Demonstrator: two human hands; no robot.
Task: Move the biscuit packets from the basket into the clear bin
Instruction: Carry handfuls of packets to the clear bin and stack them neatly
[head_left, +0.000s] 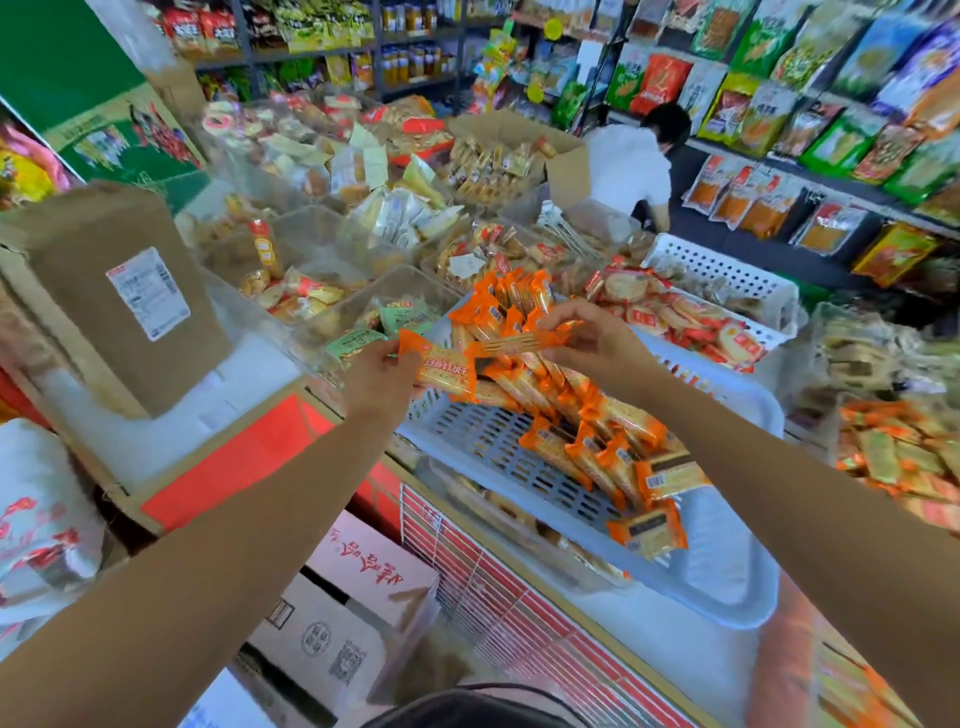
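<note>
A single wide-angle view is taken from head height, directed forward and down over the counter (639, 649); the slotted basket (493, 447) is seen close, the snack shelves (810, 176) far beyond.

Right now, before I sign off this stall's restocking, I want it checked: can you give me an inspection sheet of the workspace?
Surface: shop counter, crowded with stock.
Job's things: grey basket holds many orange biscuit packets; clear bin beyond it holds a few green packets.
Clutter: cardboard box, left; white basket of round crackers, right.
Grippers: left hand grips first packet; right hand pinches second packet, both above the basket.
Cables: nothing seen.
Surroundings: shelves of snack bags; person in white shirt behind.
</note>
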